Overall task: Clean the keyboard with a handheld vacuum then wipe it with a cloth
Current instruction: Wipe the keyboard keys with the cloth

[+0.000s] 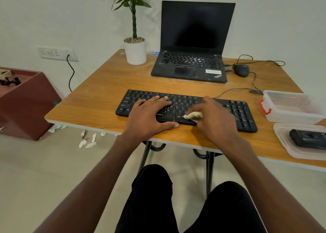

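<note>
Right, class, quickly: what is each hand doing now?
Left hand: open, pressing flat on the keyboard.
Right hand: holding the cloth against the keys.

The wooden worktop [98, 98] carries a black keyboard [243, 114], open black laptop [190, 63], white potted plant [135, 52], black mouse [241, 70] and two clear plastic containers [291, 107].
</note>
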`<state>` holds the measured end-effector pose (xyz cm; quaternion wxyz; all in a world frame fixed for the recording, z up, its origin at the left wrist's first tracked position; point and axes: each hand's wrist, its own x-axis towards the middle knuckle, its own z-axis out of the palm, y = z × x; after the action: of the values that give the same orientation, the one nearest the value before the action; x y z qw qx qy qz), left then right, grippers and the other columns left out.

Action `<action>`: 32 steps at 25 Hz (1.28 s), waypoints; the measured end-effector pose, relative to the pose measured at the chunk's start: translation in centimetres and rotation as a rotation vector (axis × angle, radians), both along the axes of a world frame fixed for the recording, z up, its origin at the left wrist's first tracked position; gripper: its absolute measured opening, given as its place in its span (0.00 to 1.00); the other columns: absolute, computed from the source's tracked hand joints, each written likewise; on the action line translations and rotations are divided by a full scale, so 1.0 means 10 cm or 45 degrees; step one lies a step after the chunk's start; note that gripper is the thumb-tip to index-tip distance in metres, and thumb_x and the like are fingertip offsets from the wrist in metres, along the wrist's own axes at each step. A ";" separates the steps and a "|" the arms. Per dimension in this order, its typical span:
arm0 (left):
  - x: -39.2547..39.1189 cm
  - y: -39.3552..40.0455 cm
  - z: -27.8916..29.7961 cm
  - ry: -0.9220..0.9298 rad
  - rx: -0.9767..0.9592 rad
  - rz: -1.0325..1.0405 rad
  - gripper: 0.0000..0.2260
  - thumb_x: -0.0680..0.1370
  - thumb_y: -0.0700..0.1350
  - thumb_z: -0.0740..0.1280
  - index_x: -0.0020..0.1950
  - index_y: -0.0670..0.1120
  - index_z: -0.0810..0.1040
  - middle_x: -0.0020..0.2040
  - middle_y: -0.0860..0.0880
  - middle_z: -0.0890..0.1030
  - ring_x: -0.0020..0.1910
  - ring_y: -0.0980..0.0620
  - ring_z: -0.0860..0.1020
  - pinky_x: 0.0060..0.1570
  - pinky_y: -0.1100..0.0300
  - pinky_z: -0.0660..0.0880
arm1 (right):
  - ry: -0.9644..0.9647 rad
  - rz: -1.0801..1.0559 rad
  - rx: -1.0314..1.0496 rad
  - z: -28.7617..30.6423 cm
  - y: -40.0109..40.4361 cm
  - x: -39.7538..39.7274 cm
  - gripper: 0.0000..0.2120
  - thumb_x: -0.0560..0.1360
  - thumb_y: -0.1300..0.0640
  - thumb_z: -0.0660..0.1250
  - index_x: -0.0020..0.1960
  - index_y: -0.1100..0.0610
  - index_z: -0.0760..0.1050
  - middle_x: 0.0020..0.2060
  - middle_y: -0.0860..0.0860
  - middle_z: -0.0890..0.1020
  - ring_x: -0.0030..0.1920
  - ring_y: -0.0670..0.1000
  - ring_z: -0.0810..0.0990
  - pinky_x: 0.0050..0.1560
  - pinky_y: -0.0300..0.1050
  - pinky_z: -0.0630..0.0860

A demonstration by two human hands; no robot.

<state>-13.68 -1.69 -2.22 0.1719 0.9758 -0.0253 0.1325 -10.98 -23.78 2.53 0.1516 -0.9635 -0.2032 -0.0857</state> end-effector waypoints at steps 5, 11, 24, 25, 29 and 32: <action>-0.02 -0.01 0.02 -0.014 0.008 0.005 0.41 0.71 0.79 0.64 0.80 0.61 0.68 0.82 0.60 0.65 0.82 0.58 0.60 0.82 0.46 0.52 | -0.068 -0.281 0.088 0.03 -0.14 -0.06 0.18 0.77 0.58 0.73 0.64 0.43 0.82 0.59 0.50 0.76 0.54 0.54 0.79 0.45 0.48 0.77; -0.01 -0.02 0.02 -0.018 0.031 0.012 0.40 0.72 0.78 0.65 0.80 0.60 0.69 0.82 0.59 0.66 0.82 0.57 0.60 0.82 0.46 0.52 | -0.040 -0.151 0.007 0.02 -0.15 -0.11 0.19 0.77 0.57 0.73 0.66 0.42 0.81 0.54 0.48 0.71 0.50 0.51 0.75 0.46 0.47 0.75; -0.02 -0.01 0.01 -0.038 -0.028 -0.003 0.41 0.70 0.78 0.67 0.78 0.60 0.71 0.81 0.59 0.68 0.81 0.57 0.62 0.82 0.45 0.53 | -0.081 -0.175 -0.143 0.18 -0.09 0.05 0.13 0.76 0.54 0.74 0.60 0.48 0.83 0.56 0.52 0.79 0.52 0.56 0.81 0.44 0.50 0.76; -0.02 -0.01 0.01 -0.037 -0.029 -0.002 0.40 0.70 0.78 0.67 0.78 0.60 0.71 0.81 0.59 0.68 0.81 0.57 0.62 0.82 0.45 0.53 | -0.061 -0.239 -0.138 0.18 -0.19 0.05 0.13 0.76 0.54 0.74 0.61 0.48 0.84 0.56 0.52 0.80 0.52 0.56 0.81 0.43 0.49 0.75; -0.03 -0.02 0.00 -0.035 -0.025 0.014 0.42 0.70 0.79 0.65 0.79 0.60 0.70 0.81 0.59 0.68 0.81 0.57 0.62 0.82 0.45 0.54 | -0.057 -0.147 0.030 0.13 -0.17 -0.09 0.16 0.77 0.56 0.73 0.63 0.43 0.81 0.55 0.49 0.77 0.53 0.53 0.78 0.43 0.46 0.71; -0.04 -0.02 0.00 -0.039 -0.015 0.021 0.44 0.68 0.81 0.60 0.78 0.60 0.71 0.81 0.59 0.69 0.81 0.56 0.63 0.82 0.44 0.56 | 0.004 -0.014 0.047 0.01 -0.16 -0.18 0.16 0.78 0.57 0.72 0.60 0.39 0.82 0.49 0.44 0.71 0.50 0.49 0.74 0.43 0.46 0.71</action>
<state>-14.05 -1.92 -2.19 0.1763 0.9728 -0.0193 0.1491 -12.75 -25.37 2.60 0.1693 -0.9618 -0.1961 -0.0889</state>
